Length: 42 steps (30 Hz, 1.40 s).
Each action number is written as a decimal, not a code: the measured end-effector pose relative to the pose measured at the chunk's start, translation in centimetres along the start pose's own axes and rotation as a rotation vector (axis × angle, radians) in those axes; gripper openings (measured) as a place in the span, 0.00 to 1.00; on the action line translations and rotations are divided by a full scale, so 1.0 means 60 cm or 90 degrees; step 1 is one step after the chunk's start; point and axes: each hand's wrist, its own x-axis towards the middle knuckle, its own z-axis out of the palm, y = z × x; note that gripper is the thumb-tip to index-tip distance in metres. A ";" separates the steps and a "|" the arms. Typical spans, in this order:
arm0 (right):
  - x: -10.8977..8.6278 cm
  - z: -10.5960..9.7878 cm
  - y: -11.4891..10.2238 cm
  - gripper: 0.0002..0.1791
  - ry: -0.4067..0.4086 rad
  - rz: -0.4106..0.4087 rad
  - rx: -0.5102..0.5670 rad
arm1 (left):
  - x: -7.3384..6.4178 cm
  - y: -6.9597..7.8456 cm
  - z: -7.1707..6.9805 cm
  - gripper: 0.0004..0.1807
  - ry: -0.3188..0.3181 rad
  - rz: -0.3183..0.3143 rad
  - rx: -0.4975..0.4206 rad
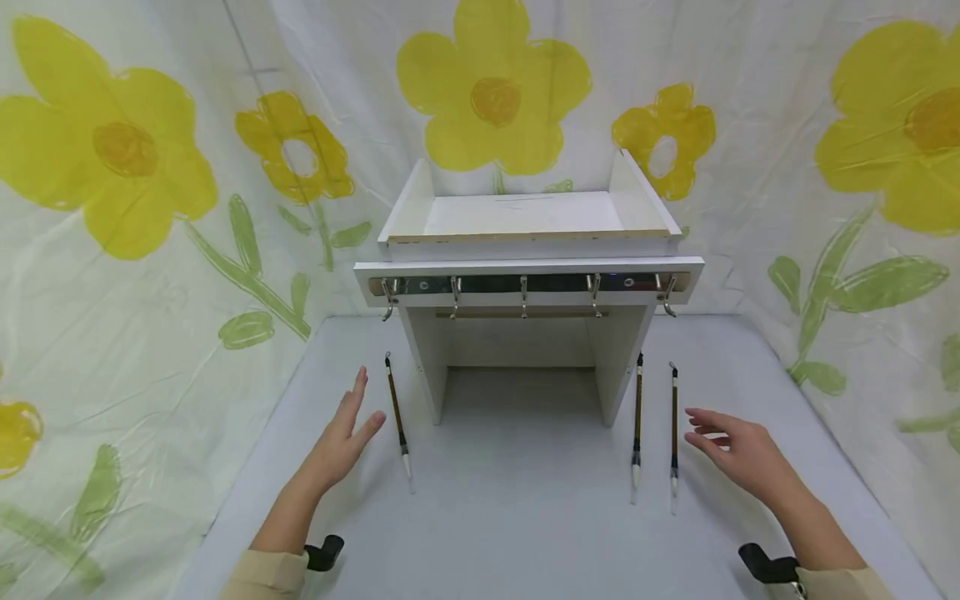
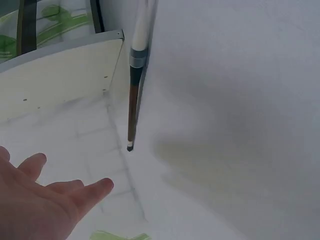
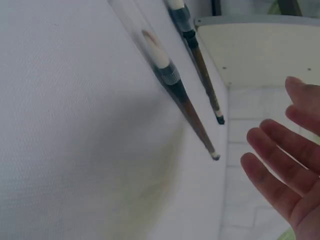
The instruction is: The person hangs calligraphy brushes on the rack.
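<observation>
Three calligraphy brushes with clear tip covers lie on the white table. The left brush (image 1: 396, 406) is just right of my left hand (image 1: 338, 451), whose fingers are extended and hold nothing. On the right side lie the inner brush (image 1: 637, 421) and the outer brush (image 1: 674, 429). Beside the outer brush hovers my right hand (image 1: 744, 457), fingers loosely bent and holding nothing. In the left wrist view the left brush (image 2: 133, 107) lies beyond my fingertips. The right wrist view has the outer brush (image 3: 187, 107) and inner brush (image 3: 204, 75) apart from my fingers.
A white shelf unit (image 1: 517, 265) stands at the back centre, with an open tray on top. Along its front runs a rail with several metal hooks (image 1: 523, 296). A flower-printed curtain (image 1: 360, 50) hangs behind and along both sides of the table (image 1: 517, 517).
</observation>
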 end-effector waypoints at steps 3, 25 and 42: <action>0.004 0.003 -0.003 0.22 0.006 0.007 0.000 | 0.007 0.006 0.000 0.40 -0.015 0.001 -0.054; 0.019 0.014 -0.021 0.26 -0.014 0.119 0.049 | 0.063 0.079 0.014 0.31 -0.081 0.065 -0.275; 0.026 0.029 -0.021 0.26 -0.010 0.204 0.062 | 0.100 0.105 0.032 0.34 -0.067 -0.015 -0.442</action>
